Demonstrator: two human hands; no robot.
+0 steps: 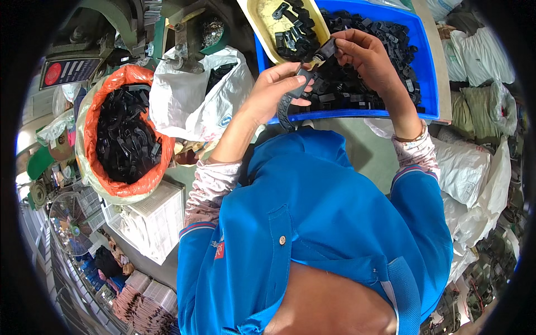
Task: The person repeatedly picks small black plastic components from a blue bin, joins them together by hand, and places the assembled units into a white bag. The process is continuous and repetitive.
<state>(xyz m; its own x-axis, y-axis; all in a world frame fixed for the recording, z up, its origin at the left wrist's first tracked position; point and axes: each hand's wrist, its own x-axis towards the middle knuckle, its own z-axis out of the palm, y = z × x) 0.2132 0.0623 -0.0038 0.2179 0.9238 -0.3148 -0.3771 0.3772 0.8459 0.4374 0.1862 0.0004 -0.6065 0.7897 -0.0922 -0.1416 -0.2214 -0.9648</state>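
The relation to watch is between 2 black pieces, which lie almost end to end over the near left part of the blue bin (429,67). The left hand (272,90) pinches the curved black strap (283,111) between thumb and fingers; its long axis goes from the near side, where the loose end hangs, to the far right. The right hand (365,54) has thumb and fingertips pressed together on the small black buckle-like piece (328,49), whose shiny end points near and left, toward the strap. So this piece lies far and right of the left fingers, and the right hand is the nearer to it. I cannot tell if the 2 pieces touch. The yellow tray (267,12) stands just beyond them, to the far left.
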